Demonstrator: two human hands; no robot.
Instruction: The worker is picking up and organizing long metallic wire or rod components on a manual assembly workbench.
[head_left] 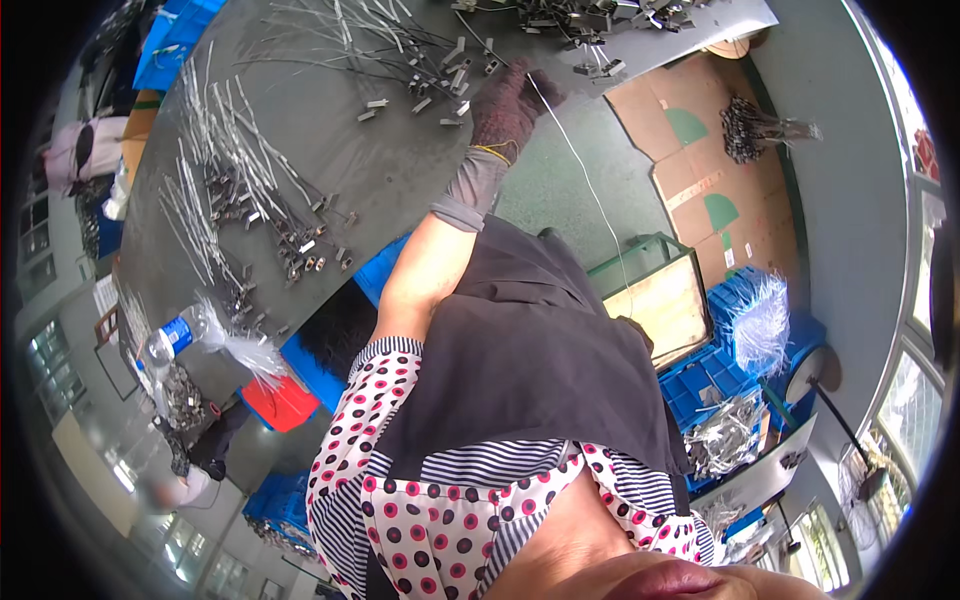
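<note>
My left hand (510,110), in a dark reddish-brown knit glove with a grey cuff and a yellow band at the wrist, reaches over the near edge of the grey table. Its fingers are closed on a thin white cable (585,165), which hangs in a long curve down past the right side of my dark apron. Beside the glove lie loose cables with small metal connectors (455,75). At the apron's right edge a dark patch (637,333) near the cable's low end may be my right hand; its fingers are hidden.
More silvery cables with connectors (235,180) spread over the table's left part. Dark connectors (590,20) heap at the far edge. To the right are flattened cardboard (690,170) with a cable bundle (750,130), a green-framed stool (660,305) and blue crates (705,385). A bottle (175,338) stands left.
</note>
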